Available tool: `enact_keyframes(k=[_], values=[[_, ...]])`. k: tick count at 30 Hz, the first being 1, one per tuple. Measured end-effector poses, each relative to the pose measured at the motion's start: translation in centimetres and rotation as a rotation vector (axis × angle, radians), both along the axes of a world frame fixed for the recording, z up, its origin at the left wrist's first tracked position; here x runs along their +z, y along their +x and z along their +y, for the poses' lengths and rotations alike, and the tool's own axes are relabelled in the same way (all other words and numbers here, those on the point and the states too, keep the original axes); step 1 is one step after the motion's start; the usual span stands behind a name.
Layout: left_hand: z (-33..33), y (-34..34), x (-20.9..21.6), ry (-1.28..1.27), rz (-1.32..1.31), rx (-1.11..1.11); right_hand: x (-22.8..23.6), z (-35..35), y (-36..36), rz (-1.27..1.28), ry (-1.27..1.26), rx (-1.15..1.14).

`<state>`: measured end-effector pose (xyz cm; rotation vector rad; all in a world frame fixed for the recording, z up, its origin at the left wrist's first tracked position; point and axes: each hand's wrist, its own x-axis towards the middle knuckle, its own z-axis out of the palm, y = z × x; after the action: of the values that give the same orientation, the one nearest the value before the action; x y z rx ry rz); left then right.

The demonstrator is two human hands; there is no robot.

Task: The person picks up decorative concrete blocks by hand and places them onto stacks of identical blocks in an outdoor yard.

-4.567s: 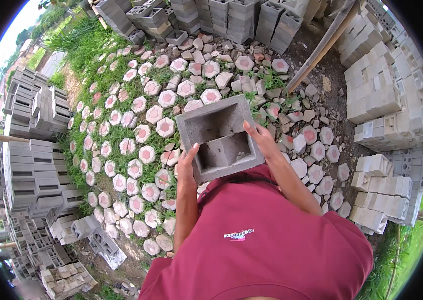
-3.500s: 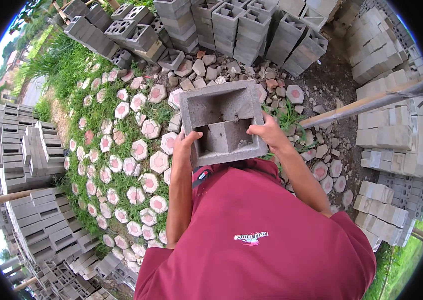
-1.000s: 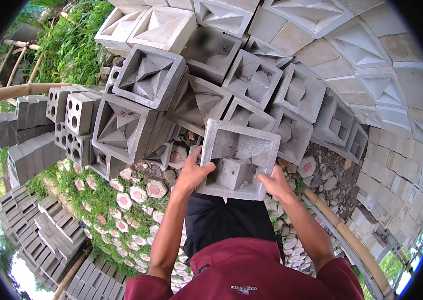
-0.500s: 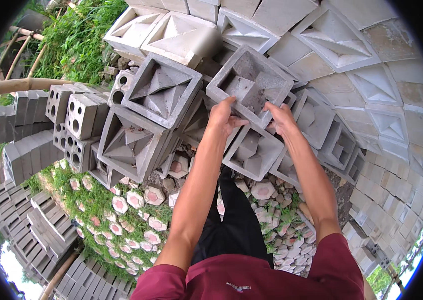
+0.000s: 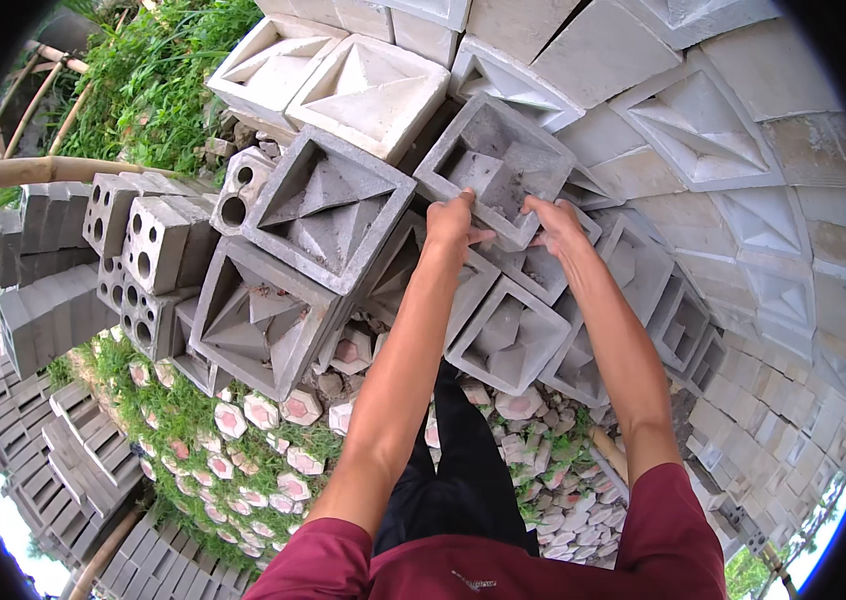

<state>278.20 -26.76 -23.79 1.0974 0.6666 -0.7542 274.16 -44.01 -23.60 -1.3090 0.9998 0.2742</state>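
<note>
A square grey concrete breeze block (image 5: 523,155) with a recessed, faceted inside lies tilted among the stacked blocks, dirt in its hollow. At its near left corner my left hand (image 5: 453,222) grips the rim, thumb on top and fingers underneath. My right hand (image 5: 555,226) grips the near right edge in the same way. Just below my hands sits another square block (image 5: 509,335) with a raised pyramid shape inside. Left of my left forearm are two star-patterned blocks, an upper one (image 5: 331,205) and a lower one (image 5: 261,310). The undersides of the held block and my fingertips are hidden.
Pale blocks (image 5: 371,95) stand at the back beside green plants. Blocks with round holes (image 5: 158,240) and a bamboo pole (image 5: 53,172) are at left. A wall of patterned blocks (image 5: 703,115) rises at right. Hexagonal pavers (image 5: 293,487) lie in grass below.
The held block has shifted slightly away from the blocks nearer me, showing more of those below it. Both hands keep their grip on it. The view has moved a little.
</note>
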Motion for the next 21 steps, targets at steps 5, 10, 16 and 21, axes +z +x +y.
enact_keyframes(k=[5,10,16,21], values=[[0.0,0.5,0.0,0.040,-0.041,0.083,0.0,0.5,2.1,0.042,-0.031,0.078],[0.7,0.8,0.0,0.030,-0.062,0.199,-0.9,1.4,3.8,0.022,-0.041,0.026],[0.3,-0.5,0.2,0.015,-0.065,0.350,0.5,1.6,2.5,-0.070,0.170,-0.025],[3.6,-4.6,1.5,-0.011,-0.120,0.017,4.3,2.0,-7.2,-0.216,0.354,-0.168]])
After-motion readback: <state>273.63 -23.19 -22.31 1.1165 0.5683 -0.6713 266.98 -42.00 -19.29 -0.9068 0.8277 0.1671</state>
